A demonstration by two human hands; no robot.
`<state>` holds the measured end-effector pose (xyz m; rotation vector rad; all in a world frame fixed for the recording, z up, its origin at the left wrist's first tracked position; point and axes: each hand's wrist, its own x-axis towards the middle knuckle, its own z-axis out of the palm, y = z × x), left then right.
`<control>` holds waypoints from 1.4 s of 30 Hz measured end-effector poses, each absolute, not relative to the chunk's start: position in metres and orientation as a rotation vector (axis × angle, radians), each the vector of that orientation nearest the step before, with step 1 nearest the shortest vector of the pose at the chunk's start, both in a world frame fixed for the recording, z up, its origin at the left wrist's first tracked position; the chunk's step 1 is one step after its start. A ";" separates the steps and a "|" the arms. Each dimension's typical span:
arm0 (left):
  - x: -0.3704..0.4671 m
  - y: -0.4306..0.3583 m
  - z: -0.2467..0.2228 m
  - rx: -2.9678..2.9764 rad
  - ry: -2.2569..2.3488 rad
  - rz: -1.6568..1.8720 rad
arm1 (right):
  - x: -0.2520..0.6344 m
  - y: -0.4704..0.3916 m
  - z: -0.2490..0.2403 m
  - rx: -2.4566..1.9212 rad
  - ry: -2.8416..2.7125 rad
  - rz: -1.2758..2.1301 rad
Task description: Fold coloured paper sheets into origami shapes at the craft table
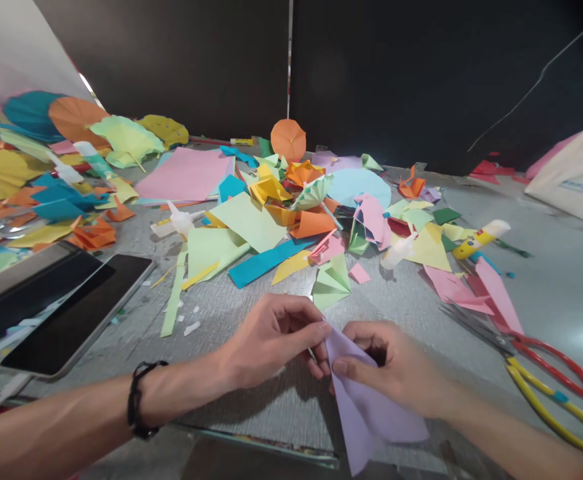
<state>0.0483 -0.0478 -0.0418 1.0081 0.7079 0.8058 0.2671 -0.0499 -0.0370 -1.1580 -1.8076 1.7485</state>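
Observation:
A folded sheet of purple paper [366,413] is held over the front edge of the table, its lower end hanging toward me. My left hand [281,337], with a black bracelet on the wrist, pinches its upper corner between thumb and fingers. My right hand [391,363] grips the same sheet just below and to the right, thumb on top and fingers curled behind. Just beyond both hands lies a folded light green paper [331,283].
Red-and-yellow-handled scissors [521,353] lie at the right, near my right forearm. A black phone [81,313] rests at the left. Coloured paper scraps, a glue stick [481,240] and a small white bottle [399,252] lie farther back. A white bag [579,173] stands back right.

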 end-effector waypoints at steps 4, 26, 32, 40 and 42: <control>0.048 -0.048 -0.042 0.995 0.702 0.813 | 0.268 -0.051 -0.036 -1.149 -1.822 1.732; 0.048 -0.045 -0.041 1.013 0.718 0.792 | 0.268 -0.050 -0.036 -1.130 -1.785 1.768; 0.048 -0.045 -0.042 1.020 0.699 0.798 | 0.267 -0.050 -0.035 -1.157 -1.768 1.784; 0.048 -0.046 -0.042 1.043 0.699 0.791 | 0.268 -0.049 -0.035 -1.144 -1.793 1.765; 0.048 -0.046 -0.042 1.045 0.702 0.788 | 0.268 -0.049 -0.035 -1.150 -1.796 1.769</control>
